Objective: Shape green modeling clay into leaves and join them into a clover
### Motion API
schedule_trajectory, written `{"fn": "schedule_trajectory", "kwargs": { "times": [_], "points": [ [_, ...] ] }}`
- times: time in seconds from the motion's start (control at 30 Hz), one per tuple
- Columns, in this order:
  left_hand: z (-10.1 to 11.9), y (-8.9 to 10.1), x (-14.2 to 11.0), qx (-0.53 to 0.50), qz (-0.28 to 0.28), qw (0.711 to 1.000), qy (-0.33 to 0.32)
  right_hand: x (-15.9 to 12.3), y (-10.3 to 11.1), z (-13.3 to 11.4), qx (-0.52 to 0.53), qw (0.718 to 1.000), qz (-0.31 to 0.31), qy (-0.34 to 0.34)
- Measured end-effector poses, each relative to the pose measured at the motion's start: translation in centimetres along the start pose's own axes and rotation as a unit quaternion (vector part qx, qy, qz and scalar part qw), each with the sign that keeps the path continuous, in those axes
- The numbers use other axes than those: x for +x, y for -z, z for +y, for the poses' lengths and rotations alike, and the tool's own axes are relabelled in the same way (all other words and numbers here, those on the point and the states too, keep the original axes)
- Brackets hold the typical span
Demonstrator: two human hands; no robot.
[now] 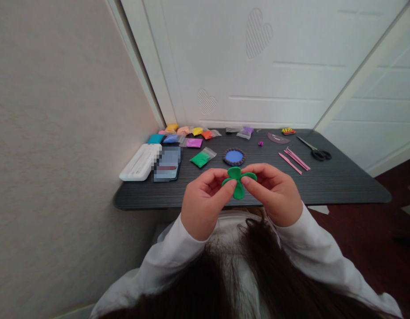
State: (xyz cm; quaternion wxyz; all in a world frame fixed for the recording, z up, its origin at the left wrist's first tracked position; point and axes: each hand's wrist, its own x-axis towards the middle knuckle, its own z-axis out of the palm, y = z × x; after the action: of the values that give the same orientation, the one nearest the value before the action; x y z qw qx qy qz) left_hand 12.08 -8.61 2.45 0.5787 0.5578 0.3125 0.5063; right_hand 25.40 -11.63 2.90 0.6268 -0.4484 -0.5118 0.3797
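Between my two hands is a green clay four-leaf clover (238, 189), held up above the front edge of the table. My left hand (205, 201) pinches its left leaf, with the thumb near the middle. On the other side my right hand (274, 192) grips the right leaf between thumb and fingers. Parts of both side leaves are hidden by the thumbs. Just beyond the hands lies a round blue clay disc (234, 156) with a dark beaded rim. A packet of green clay (202, 158) rests to the left of the disc.
On the dark table (151, 195), a white case (141, 161) and a phone (168, 164) lie left. Several colored clay packets (193, 142) line the back. Pink tools (298, 159) and black-handled scissors (319, 153) lie right. A purple clay bit (260, 143) sits behind.
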Motion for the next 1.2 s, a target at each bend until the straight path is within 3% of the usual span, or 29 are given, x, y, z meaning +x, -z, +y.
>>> {"fn": "schedule_trajectory", "kwargs": {
  "times": [0.57, 0.9, 1.2],
  "points": [
    [0.16, -0.30, -0.25, 0.028, 0.007, 0.999, -0.024, -0.08, 0.09, -0.07, -0.004, 1.000, 0.025, 0.001],
    [-0.03, -0.33, -0.31, 0.018, 0.019, 0.999, -0.020, -0.09, -0.16, -0.33, 0.004, 1.000, 0.003, -0.007],
    [0.08, -0.40, -0.29, 0.037, 0.026, 0.999, -0.022, -0.25, 0.28, -0.05, -0.075, 0.997, -0.013, 0.015]
  ]
}}
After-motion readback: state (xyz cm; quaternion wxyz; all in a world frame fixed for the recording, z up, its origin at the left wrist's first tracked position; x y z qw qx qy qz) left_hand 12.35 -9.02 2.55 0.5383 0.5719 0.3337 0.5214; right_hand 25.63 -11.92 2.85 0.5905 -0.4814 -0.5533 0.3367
